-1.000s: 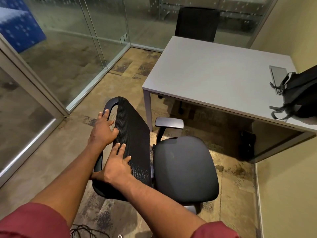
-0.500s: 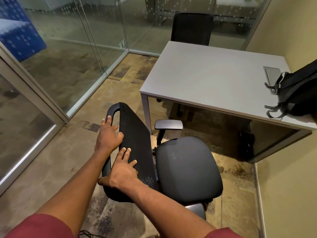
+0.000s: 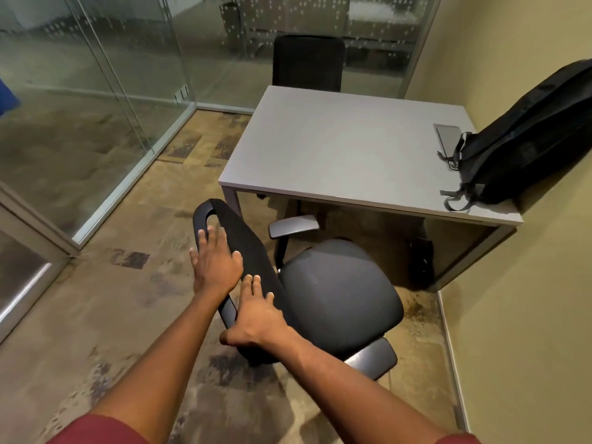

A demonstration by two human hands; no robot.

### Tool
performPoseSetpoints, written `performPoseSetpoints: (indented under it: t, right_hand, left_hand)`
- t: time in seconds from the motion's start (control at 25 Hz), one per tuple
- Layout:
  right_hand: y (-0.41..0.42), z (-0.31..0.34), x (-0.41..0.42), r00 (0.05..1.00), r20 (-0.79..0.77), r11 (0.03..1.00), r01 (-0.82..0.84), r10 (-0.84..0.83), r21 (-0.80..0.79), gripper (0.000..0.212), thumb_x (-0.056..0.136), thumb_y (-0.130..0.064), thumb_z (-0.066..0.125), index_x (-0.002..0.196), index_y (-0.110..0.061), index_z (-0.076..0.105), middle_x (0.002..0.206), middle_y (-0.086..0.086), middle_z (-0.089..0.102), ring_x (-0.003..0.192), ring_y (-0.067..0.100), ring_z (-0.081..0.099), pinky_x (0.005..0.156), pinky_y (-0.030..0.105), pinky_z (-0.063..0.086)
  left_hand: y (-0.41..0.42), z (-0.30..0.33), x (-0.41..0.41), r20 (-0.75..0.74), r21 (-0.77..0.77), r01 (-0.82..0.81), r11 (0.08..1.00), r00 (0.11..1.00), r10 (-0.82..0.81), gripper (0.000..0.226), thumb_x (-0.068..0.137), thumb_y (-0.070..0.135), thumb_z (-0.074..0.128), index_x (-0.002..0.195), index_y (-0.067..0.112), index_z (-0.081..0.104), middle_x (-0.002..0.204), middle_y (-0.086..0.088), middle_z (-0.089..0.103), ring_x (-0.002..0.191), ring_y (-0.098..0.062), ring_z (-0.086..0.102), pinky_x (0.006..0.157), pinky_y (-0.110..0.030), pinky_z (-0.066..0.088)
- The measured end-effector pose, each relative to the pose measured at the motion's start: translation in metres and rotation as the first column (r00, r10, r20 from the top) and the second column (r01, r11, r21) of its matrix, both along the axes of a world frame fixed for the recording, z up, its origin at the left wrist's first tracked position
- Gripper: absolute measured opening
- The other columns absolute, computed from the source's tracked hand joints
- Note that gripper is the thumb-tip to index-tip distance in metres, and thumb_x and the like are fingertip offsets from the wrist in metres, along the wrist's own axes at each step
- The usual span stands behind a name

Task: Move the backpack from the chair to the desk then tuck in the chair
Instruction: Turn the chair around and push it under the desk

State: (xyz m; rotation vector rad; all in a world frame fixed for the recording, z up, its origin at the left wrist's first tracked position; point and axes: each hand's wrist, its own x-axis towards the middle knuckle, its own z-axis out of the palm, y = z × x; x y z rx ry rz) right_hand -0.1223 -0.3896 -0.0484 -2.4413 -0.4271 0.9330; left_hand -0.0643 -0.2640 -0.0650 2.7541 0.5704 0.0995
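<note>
glass partition walls fill the upper left of the frame, above a mottled tan floor. at lower centre two bare forearms with dark red sleeves reach up to the chair. the left hand lies flat on the top of the black mesh backrest, fingers spread and open, palm pressing on it. just right and lower, the right hand rests on the same backrest edge, fingers extended over the mesh and thumb hooked under the frame. the chair's seat faces the grey desk at centre; it stands just short of the desk's near edge, with one armrest close to that edge. a second black chair stands behind the desk. at the right edge of the frame the black backpack sits on the desk's right end, leaning against the yellow wall.
</note>
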Motion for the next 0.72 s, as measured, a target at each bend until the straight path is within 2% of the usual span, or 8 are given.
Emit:
performPoseSetpoints:
  t: [0.08, 0.2, 0.32, 0.44, 0.56, 0.72]
  right_hand:
    - [-0.016, -0.001, 0.009, 0.998, 0.029, 0.998, 0.055, -0.055, -0.019, 0.123, 0.070, -0.030, 0.077, 0.155, -0.017, -0.012, 0.165, 0.004, -0.016, 0.149, 0.048, -0.001, 0.113, 0.069, 0.016]
    - [-0.045, -0.008, 0.022, 0.980, 0.156, 0.984, 0.141, -0.124, -0.106, 0.117, 0.075, -0.027, 0.075, 0.156, -0.013, -0.009, 0.166, 0.007, -0.010, 0.149, 0.046, 0.000, 0.114, 0.068, 0.012]
    - [-0.088, -0.016, 0.039, 0.929, 0.350, 0.975, 0.176, -0.119, -0.137, 0.101, 0.083, -0.025, 0.069, 0.156, -0.012, 0.001, 0.166, 0.007, 0.005, 0.149, 0.041, 0.012, 0.116, 0.063, 0.019]
    - [-0.134, -0.016, 0.061, 0.918, 0.379, 0.973, 0.181, -0.115, -0.143, 0.097, 0.081, -0.024, 0.070, 0.157, -0.018, 0.008, 0.166, 0.002, 0.014, 0.149, 0.036, 0.019, 0.117, 0.058, 0.023]
    - [-0.176, -0.014, 0.083, 0.905, 0.408, 0.961, 0.209, -0.119, -0.182, 0.095, 0.081, -0.026, 0.068, 0.156, -0.024, 0.009, 0.164, 0.002, 0.018, 0.147, 0.035, 0.024, 0.115, 0.057, 0.026]
    - [-0.232, -0.013, 0.116, 0.884, 0.461, 0.954, 0.197, -0.073, -0.226, 0.090, 0.081, -0.021, 0.061, 0.156, -0.023, 0.011, 0.160, 0.003, 0.028, 0.140, 0.031, 0.034, 0.112, 0.053, 0.030]
  left_hand:
    - [-0.024, -0.002, 0.011, -0.043, 0.060, 0.064, 0.996, 0.997, -0.061, 0.069, 0.097, 0.035, 0.044, 0.159, 0.014, 0.019, 0.168, -0.014, 0.013, 0.156, -0.031, 0.001, 0.123, -0.058, 0.003]
    - [-0.065, -0.002, 0.026, -0.129, 0.150, 0.132, 0.980, 0.985, -0.113, 0.067, 0.099, 0.044, 0.033, 0.159, 0.020, 0.018, 0.168, -0.015, 0.007, 0.155, -0.032, -0.006, 0.122, -0.058, -0.006]
    - [-0.108, 0.000, 0.043, -0.162, 0.181, 0.155, 0.971, 0.979, -0.126, 0.062, 0.100, 0.046, 0.027, 0.158, 0.023, 0.024, 0.169, -0.014, 0.001, 0.155, -0.033, -0.009, 0.120, -0.060, -0.011]
    - [-0.145, 0.001, 0.058, -0.164, 0.154, 0.235, 0.960, 0.964, -0.210, 0.060, 0.099, 0.049, 0.022, 0.153, 0.026, 0.038, 0.169, -0.011, 0.006, 0.155, -0.031, -0.008, 0.117, -0.058, -0.017]
    - [-0.165, 0.001, 0.074, -0.120, 0.126, 0.386, 0.914, 0.920, -0.372, 0.056, 0.099, 0.051, 0.024, 0.143, 0.031, 0.052, 0.167, -0.005, 0.022, 0.156, -0.027, 0.002, 0.120, -0.055, -0.013]
    - [-0.169, 0.003, 0.109, -0.084, 0.102, 0.479, 0.872, 0.878, -0.472, 0.048, 0.101, 0.045, 0.032, 0.142, 0.034, 0.054, 0.160, 0.004, 0.039, 0.154, -0.023, 0.018, 0.124, -0.054, -0.001]
